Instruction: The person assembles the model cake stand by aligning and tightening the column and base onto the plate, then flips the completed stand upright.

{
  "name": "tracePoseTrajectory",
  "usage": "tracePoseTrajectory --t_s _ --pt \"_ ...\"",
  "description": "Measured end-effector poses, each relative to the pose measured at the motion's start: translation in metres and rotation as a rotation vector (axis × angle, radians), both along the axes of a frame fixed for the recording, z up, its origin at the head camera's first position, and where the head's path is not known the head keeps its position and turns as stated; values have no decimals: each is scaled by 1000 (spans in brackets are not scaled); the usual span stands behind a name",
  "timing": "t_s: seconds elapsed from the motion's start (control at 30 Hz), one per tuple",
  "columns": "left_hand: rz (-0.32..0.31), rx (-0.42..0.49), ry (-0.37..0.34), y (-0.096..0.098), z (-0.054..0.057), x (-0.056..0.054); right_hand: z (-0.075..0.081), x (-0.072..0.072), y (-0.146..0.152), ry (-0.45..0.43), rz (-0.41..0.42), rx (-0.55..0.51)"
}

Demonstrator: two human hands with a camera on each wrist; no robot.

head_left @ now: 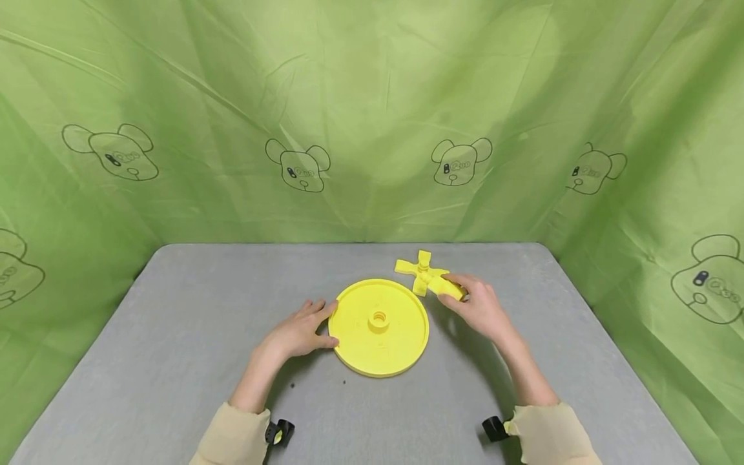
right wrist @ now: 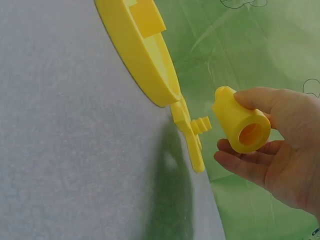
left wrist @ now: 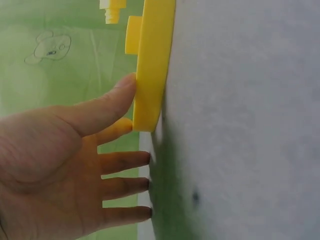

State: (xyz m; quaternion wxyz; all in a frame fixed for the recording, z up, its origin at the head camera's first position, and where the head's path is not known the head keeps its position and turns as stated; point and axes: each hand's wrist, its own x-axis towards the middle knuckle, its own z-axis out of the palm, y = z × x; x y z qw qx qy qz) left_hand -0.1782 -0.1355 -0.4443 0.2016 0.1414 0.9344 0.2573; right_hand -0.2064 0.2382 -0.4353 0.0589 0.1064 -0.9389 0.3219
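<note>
Grip on the near side was light: the left hand, fingers extended, touched the left rim of the yellow disc with thumb and fingertips without closing round it. Disc lay flat on the table, its central collar facing up. In this inspector's judgement, such contact could let the disc slide or swivel under any sideways push.

Beyond and to the right, the right hand held a yellow hollow cylinder between thumb and fingers, clear of the table, narrow end toward the left. Rolling or tilting in the pinch was judged possible if the narrow end met resistance off-centre.

Farther on lay a yellow cross-shaped piece, its ridged post projecting up from the table close to the cylinder but apart from it. Nothing held the piece; a dipping cylinder might knock it toward the table's back edge, which stood near. Contact between cross and disc rim could not be determined. Green curtain hung behind.
</note>
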Motion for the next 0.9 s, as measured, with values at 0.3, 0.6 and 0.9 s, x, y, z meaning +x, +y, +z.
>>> tracePoseTrajectory --t_s 0.3,0.6,0.9 --pt "-1 -39 -22 2 4 -1 4 -1 -5 1 12 4" --pt "14 -11 -1 1 1 2 10 -4 -10 18 25 -2" --pt "12 0 21 0 1 2 20 -7 -19 41 26 -7"
